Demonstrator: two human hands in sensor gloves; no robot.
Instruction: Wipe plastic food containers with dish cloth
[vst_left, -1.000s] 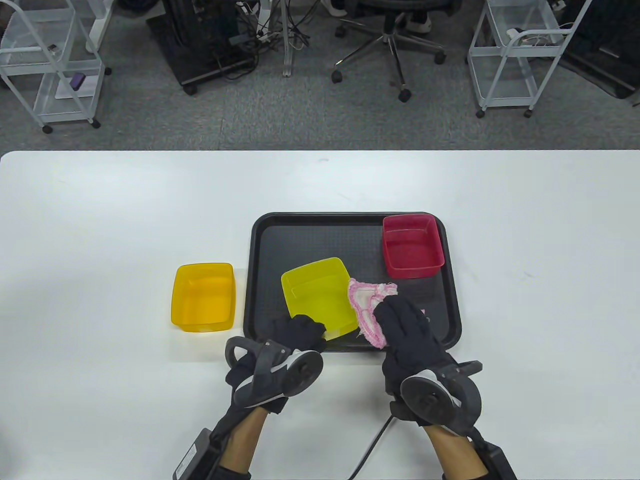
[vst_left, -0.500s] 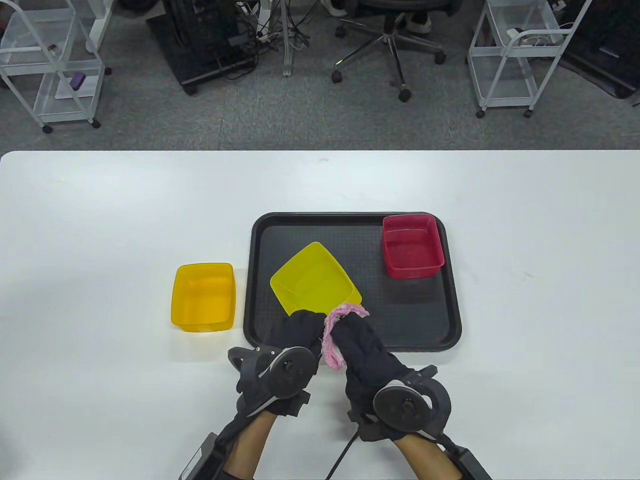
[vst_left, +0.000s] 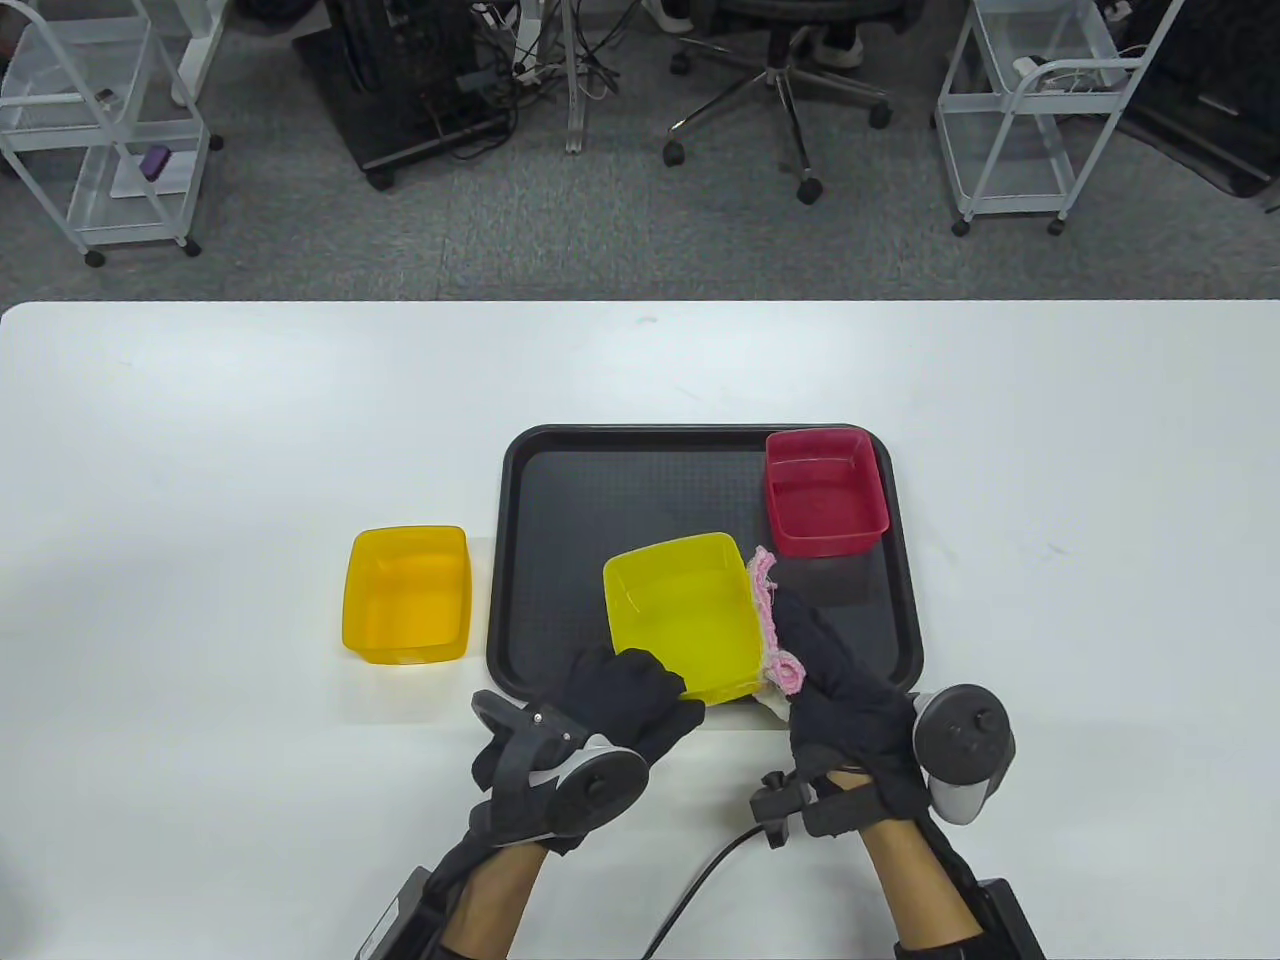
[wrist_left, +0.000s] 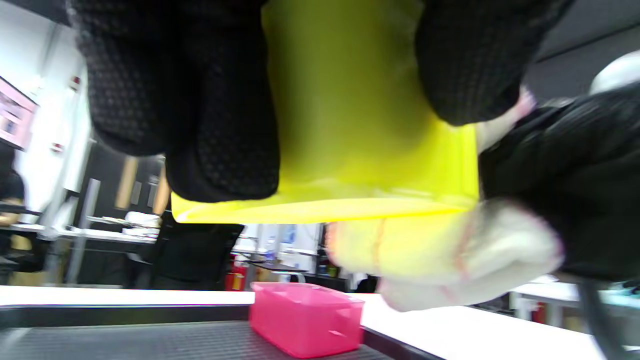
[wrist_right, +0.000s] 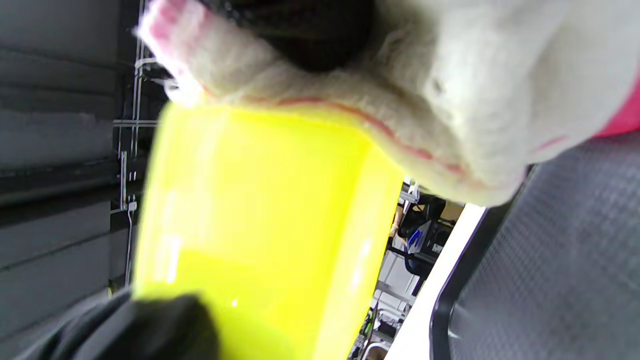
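My left hand (vst_left: 640, 695) grips the near edge of a lime-yellow container (vst_left: 682, 626) and holds it above the black tray (vst_left: 700, 455). In the left wrist view its fingers (wrist_left: 220, 125) clamp the container (wrist_left: 350, 125). My right hand (vst_left: 835, 680) holds a pink-and-white dish cloth (vst_left: 772, 625) and presses it against the container's right side. The right wrist view shows the cloth (wrist_right: 400, 100) on the container (wrist_right: 260, 225). A red container (vst_left: 825, 490) sits at the tray's far right corner. An orange container (vst_left: 408, 593) sits on the table left of the tray.
The white table (vst_left: 200, 420) extends well to the left, right and far side of the tray. Beyond its far edge are an office chair (vst_left: 785, 70) and wire carts (vst_left: 100, 130) on the floor. A black cable (vst_left: 700, 890) runs near my right wrist.
The lime-yellow container has been turned and moved right over the tray. My right hand with the cloth moved from its near corner to its right side.
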